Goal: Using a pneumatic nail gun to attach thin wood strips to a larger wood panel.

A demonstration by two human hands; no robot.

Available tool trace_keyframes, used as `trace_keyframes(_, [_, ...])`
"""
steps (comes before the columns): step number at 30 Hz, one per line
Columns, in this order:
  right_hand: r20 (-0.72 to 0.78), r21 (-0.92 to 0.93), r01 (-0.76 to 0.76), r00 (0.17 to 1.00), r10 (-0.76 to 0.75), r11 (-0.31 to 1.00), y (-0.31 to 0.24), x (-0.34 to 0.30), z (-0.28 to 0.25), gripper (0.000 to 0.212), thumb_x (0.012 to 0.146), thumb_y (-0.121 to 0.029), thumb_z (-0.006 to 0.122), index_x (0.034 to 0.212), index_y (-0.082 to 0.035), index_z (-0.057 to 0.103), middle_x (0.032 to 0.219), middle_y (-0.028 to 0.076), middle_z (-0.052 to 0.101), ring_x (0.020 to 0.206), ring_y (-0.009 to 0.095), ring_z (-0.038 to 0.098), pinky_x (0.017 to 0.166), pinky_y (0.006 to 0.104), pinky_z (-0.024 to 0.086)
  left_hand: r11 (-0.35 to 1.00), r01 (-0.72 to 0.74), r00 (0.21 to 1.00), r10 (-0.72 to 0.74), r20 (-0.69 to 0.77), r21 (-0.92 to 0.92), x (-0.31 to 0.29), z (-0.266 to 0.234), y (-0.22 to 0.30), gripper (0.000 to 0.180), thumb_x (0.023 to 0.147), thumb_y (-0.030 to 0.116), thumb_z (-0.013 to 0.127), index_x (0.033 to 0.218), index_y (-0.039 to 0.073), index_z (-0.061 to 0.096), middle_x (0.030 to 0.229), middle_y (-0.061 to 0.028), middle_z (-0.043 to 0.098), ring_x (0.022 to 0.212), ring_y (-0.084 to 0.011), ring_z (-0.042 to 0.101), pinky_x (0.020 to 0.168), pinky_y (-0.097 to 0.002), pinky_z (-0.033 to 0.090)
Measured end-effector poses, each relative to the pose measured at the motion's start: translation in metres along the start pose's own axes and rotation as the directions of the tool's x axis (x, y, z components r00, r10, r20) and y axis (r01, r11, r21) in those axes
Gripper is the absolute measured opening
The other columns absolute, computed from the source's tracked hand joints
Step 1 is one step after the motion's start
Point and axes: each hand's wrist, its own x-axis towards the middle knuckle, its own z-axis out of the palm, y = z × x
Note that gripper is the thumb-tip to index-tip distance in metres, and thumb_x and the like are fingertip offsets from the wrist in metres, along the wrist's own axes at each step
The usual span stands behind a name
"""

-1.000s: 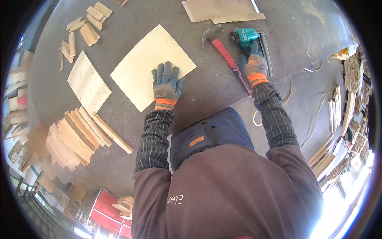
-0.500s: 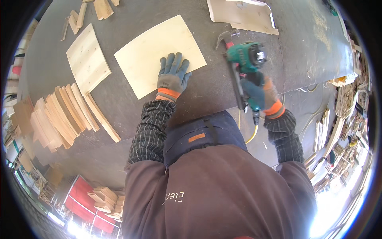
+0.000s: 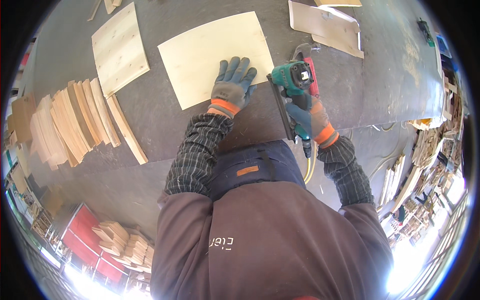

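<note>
My left hand (image 3: pixel 233 86), in a blue and grey work glove with an orange cuff, lies flat with fingers spread on a pale square wooden panel (image 3: pixel 210 47). To its right, my right hand (image 3: pixel 310 119), gloved alike, grips a green and black pneumatic nail gun (image 3: pixel 295 76) by the handle. A yellow air hose (image 3: pixel 311 167) runs down from the tool's base. The nail gun's long black magazine is close to the panel's right corner; whether it touches the table cannot be made out. Just behind the tool is a claw hammer (image 3: pixel 311 67) with a red handle, partly hidden.
Left on the dark table (image 3: pixel 165 120) stand a knotty wooden board (image 3: pixel 120 50) and a row of wooden strips (image 3: pixel 75 117). A bent beige sheet (image 3: pixel 325 25) lies at the far right. Stacked timber (image 3: pixel 125 245) is on the lower left, with more wood along the right.
My right hand has brought the nail gun leftward, nearer the panel's right corner. The view has shifted a little; my left hand stays flat on the panel.
</note>
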Motion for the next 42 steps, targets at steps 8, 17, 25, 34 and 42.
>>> trace_keyframes(8, [-0.06,-0.067,-0.023,0.998,0.019,0.998,-0.003,-0.005,0.002,0.036,0.094,-0.019,0.073,0.127,-0.005,0.071,0.094,-0.003,0.069,0.078,0.008,0.059,0.068,0.0289,0.051,0.999,-0.009,1.0,0.008,0.013,0.032,-0.002,-0.002,-0.004,0.045,0.094,0.037,0.072,0.133,0.015,0.072,0.157,-0.0129,0.054,0.148,-0.0382,0.045,0.126,-0.059,0.03])
trace_keyframes(17, [-0.048,-0.03,0.07,0.996,-0.071,0.997,-0.032,-0.048,0.035,0.039,0.097,-0.011,0.066,0.135,-0.002,0.066,0.084,-0.002,0.062,0.071,0.007,0.056,0.062,0.0262,0.047,0.999,0.026,0.994,-0.029,0.108,0.029,-0.008,-0.017,-0.009,0.054,0.098,0.046,0.068,0.144,0.019,0.065,0.163,-0.0117,0.047,0.155,-0.0352,0.038,0.13,-0.0539,0.024])
trace_keyframes(25, [0.049,-0.028,0.061,0.997,-0.06,0.998,-0.044,-0.044,0.074,0.04,0.098,-0.008,0.065,0.137,-0.002,0.065,0.085,-0.003,0.062,0.07,0.006,0.055,0.062,0.0253,0.046,0.915,0.375,0.92,-0.387,-0.066,-0.149,-0.119,-0.101,-0.069,0.048,0.087,0.026,0.082,0.133,0.016,0.072,0.141,-0.0159,0.063,0.123,-0.0372,0.065,0.1,-0.0473,0.058])
trace_keyframes(34, [0.265,-0.157,0.166,0.957,-0.12,0.974,-0.04,0.001,0.139,0.035,0.092,-0.02,0.073,0.118,0.002,0.072,0.094,0.005,0.073,0.083,0.01,0.062,0.073,0.0298,0.053,0.748,0.408,0.877,-0.48,-0.002,-0.522,-0.155,-0.084,-0.116,0.033,0.087,0.014,0.082,0.119,0.007,0.078,0.124,-0.0174,0.074,0.105,-0.0345,0.074,0.091,-0.039,0.061])
trace_keyframes(42, [0.284,-0.238,0.18,0.953,-0.109,0.954,-0.035,0.027,0.18,0.035,0.091,-0.027,0.075,0.112,0.002,0.074,0.085,0.005,0.07,0.075,0.011,0.062,0.067,0.0312,0.052,0.835,0.294,0.919,-0.38,-0.103,-0.465,-0.153,-0.087,-0.112,0.027,0.087,0.013,0.08,0.113,0.004,0.078,0.114,-0.0164,0.076,0.1,-0.0348,0.074,0.086,-0.039,0.061])
